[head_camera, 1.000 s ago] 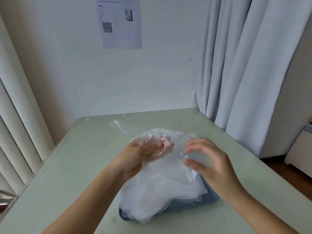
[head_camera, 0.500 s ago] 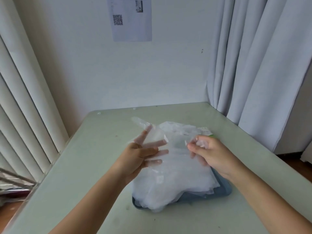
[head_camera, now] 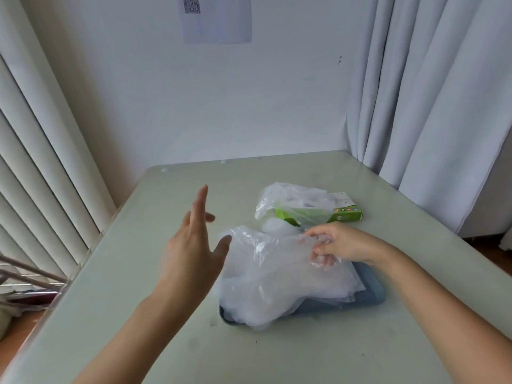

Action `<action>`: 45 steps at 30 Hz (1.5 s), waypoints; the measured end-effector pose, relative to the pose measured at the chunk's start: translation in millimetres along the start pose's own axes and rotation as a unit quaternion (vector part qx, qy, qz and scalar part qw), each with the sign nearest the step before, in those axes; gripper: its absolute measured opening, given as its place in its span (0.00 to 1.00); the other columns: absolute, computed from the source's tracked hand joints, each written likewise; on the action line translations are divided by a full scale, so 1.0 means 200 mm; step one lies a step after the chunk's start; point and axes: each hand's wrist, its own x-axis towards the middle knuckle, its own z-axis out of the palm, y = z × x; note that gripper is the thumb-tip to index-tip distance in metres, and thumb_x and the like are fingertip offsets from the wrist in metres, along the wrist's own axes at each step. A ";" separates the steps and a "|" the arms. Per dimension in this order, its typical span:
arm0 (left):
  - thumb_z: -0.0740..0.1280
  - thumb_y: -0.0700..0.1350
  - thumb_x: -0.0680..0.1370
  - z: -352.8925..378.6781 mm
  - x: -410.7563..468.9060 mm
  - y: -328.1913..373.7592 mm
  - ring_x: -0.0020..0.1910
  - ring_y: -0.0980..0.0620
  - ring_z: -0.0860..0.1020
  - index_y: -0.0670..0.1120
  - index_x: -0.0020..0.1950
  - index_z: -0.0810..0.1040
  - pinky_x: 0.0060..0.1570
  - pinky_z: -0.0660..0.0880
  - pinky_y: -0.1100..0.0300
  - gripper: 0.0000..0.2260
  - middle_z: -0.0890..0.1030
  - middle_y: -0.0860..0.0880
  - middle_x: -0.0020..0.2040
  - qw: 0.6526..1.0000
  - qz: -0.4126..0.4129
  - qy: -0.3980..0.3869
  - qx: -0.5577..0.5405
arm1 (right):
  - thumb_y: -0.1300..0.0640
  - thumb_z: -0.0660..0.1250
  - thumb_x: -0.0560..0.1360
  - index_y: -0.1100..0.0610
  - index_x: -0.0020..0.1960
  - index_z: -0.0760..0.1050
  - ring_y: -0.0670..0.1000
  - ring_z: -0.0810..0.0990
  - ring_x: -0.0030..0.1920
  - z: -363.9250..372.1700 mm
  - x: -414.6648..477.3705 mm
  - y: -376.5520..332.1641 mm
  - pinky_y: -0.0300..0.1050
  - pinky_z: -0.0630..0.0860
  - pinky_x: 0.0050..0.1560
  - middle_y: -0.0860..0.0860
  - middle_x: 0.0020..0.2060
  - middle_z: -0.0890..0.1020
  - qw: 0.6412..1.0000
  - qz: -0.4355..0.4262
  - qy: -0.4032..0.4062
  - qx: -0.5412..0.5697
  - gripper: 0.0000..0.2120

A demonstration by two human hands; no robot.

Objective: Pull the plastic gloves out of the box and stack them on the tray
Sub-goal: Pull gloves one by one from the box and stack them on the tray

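A heap of clear plastic gloves (head_camera: pixel 271 289) lies piled on a blue-grey tray (head_camera: pixel 371 295) in the middle of the table. My right hand (head_camera: pixel 340 243) pinches the cuff of the top glove (head_camera: pixel 263 245), which drapes leftward over the heap. My left hand (head_camera: pixel 194 245) hovers just left of the heap, fingers spread, holding nothing; its thumb is close to the glove's free end. Behind the tray lies a green and white glove box (head_camera: pixel 343 212), with more clear gloves (head_camera: pixel 288 198) bunched out of its left end.
The pale green table (head_camera: pixel 138 314) meets a white wall at the back. White curtains (head_camera: pixel 432 106) hang at the right, vertical blinds (head_camera: pixel 36 162) at the left. A metal rack (head_camera: pixel 25 275) sits past the table's left edge.
My left hand has let go of the glove and drawn away to the left with fingers apart. My right hand has lowered the glove onto the heap. The box is now uncovered.
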 end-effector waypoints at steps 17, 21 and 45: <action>0.47 0.51 0.82 0.40 -0.12 0.07 0.69 0.54 0.58 0.48 0.73 0.65 0.65 0.53 0.63 0.21 0.64 0.51 0.74 0.874 0.305 -0.377 -0.009 | 0.56 0.73 0.73 0.57 0.48 0.77 0.44 0.74 0.38 0.09 0.17 -0.11 0.42 0.70 0.45 0.54 0.34 0.74 0.989 -0.108 0.005 -0.099 0.07; 0.45 0.54 0.80 0.41 -0.13 0.06 0.68 0.49 0.64 0.48 0.71 0.67 0.68 0.57 0.62 0.24 0.66 0.48 0.71 0.887 0.284 -0.361 -0.045 | 0.63 0.70 0.73 0.42 0.61 0.71 0.45 0.78 0.45 0.10 0.20 -0.06 0.40 0.73 0.52 0.45 0.43 0.79 0.972 -0.163 0.166 -0.016 0.23; 0.46 0.59 0.82 0.45 0.04 0.11 0.77 0.55 0.40 0.48 0.79 0.44 0.71 0.34 0.62 0.29 0.44 0.51 0.79 0.919 0.185 -0.307 0.167 | 0.24 0.49 0.65 0.37 0.75 0.37 0.45 0.28 0.73 0.19 -0.05 0.12 0.44 0.31 0.72 0.41 0.72 0.30 0.911 -0.120 -0.086 -0.386 0.44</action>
